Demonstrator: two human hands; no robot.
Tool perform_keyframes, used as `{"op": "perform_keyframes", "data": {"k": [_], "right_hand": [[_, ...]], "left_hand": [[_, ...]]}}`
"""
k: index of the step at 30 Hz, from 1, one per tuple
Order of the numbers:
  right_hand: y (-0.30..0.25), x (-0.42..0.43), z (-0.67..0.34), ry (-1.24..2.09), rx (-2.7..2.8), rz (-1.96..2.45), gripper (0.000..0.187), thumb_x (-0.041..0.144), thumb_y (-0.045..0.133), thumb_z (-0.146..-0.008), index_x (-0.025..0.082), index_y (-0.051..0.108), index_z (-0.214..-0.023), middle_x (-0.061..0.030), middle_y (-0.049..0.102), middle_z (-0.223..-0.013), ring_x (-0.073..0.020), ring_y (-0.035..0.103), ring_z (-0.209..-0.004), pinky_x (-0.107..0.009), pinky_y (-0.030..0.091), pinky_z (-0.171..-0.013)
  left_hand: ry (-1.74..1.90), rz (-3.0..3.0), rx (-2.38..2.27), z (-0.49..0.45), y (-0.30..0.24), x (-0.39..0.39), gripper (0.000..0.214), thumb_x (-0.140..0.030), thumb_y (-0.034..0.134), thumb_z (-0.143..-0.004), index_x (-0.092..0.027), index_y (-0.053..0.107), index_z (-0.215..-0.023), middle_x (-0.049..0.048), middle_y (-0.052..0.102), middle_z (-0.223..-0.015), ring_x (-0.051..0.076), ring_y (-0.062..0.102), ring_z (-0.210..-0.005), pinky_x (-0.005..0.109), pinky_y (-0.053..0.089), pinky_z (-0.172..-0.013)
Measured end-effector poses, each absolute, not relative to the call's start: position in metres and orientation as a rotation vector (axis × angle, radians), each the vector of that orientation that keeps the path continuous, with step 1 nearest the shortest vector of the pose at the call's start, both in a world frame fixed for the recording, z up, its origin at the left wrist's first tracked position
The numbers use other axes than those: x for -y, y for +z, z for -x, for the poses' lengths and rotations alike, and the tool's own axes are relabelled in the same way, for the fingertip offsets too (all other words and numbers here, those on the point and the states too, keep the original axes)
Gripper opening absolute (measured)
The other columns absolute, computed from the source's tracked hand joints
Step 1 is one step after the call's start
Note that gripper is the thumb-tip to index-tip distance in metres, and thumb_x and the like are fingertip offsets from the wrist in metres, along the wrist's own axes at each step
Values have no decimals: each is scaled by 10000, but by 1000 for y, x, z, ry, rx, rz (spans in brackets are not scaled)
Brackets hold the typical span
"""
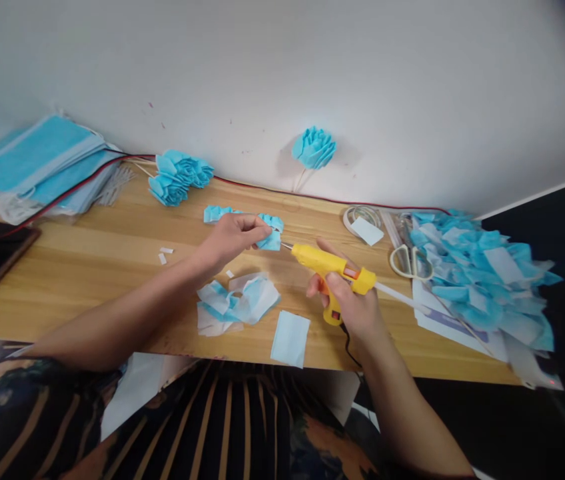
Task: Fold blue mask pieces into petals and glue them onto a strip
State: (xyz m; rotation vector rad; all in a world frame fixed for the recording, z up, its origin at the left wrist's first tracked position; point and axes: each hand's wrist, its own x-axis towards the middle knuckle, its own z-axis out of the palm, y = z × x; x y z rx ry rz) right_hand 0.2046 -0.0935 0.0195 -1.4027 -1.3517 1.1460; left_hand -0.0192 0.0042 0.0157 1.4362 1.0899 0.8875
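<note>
The left hand (232,237) pinches a folded blue piece (270,233) above the tabletop (112,253); the right hand (350,300) is clamped on a yellow glue gun (330,267), its nozzle touching the piece.

The left arm (127,320) is bare and runs from the lower left of the frame up to the centre, wrist straight. The left grip (235,239) is pinched closed, thumb against fingertips, pointing right. The right arm (402,407) rises from the lower right. Right of centre, the right grip (352,303) is curled tight, back of the hand upward, index finger stretched out to the left
</note>
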Motion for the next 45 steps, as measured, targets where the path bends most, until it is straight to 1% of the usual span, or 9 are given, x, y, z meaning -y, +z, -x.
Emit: {"op": "perform_keyframes", "data": {"k": [4,9,17,27,32,35,37,41,45], "right_hand": [[20,92,-203,1155,1335,1392,604,494,568,-885,211,558,-1419,11,664,-647,-130,476,-498,-258,406,-441],[23,91,-201,1167,1353,1449,616,486,569,-881,219,544,-1436,16,661,-647,-117,470,-491,-212,360,-380],[25,91,-200,1169,1365,1449,610,457,569,-889,220,535,-1450,29,635,-617,-113,459,-493,-204,364,-386],[24,89,-202,1139,1445,1436,667,449,613,-868,205,506,-1479,42,620,-600,-112,486,-495,-235,405,-442],[38,94,-204,859,1642,1521,722,393,719,-790,208,531,-1462,51,632,-595,-117,516,-507,-260,473,-511],[43,98,-207,750,1716,1482,713,382,736,-798,226,531,-1463,17,712,-708,-135,576,-568,-291,528,-589],[41,100,-209,770,1695,1453,685,388,708,-834,247,513,-1476,5,734,-768,-135,577,-565,-302,539,-591],[32,100,-207,827,1603,1468,612,399,663,-869,274,538,-1455,13,688,-718,-133,542,-535,-291,511,-515],[26,98,-202,917,1562,1460,612,397,658,-864,270,543,-1451,10,667,-706,-144,560,-557,-306,521,-530]], "left_hand": [[876,-1367,-1064,20,16,-4,310,-465,696,-708,-161,655,-665,-8,585,-633,115,506,-614,264,444,-621],[845,-1355,-1060,20,16,-4,287,-443,689,-728,-162,674,-676,1,601,-642,121,517,-624,262,433,-608],[822,-1332,-1048,20,19,-3,260,-411,691,-742,-161,676,-670,-8,590,-637,114,511,-618,259,421,-610],[813,-1313,-1036,20,16,-4,278,-432,703,-725,-158,694,-683,-3,606,-655,114,510,-630,252,421,-609],[805,-1289,-1030,19,16,-4,268,-422,698,-711,-155,694,-688,-4,606,-651,110,512,-621,249,418,-607],[831,-1272,-1030,19,15,-5,277,-428,702,-702,-153,681,-676,-9,592,-630,108,509,-607,250,420,-604],[849,-1283,-1049,19,14,-5,280,-430,707,-694,-153,676,-670,-13,582,-616,108,508,-599,251,421,-602],[883,-1337,-1089,19,13,-4,294,-448,707,-693,-154,686,-692,-15,583,-625,103,505,-594,247,421,-598],[914,-1381,-1082,17,14,-3,300,-459,696,-699,-160,678,-682,-16,585,-623,97,485,-580,247,430,-597]]}}
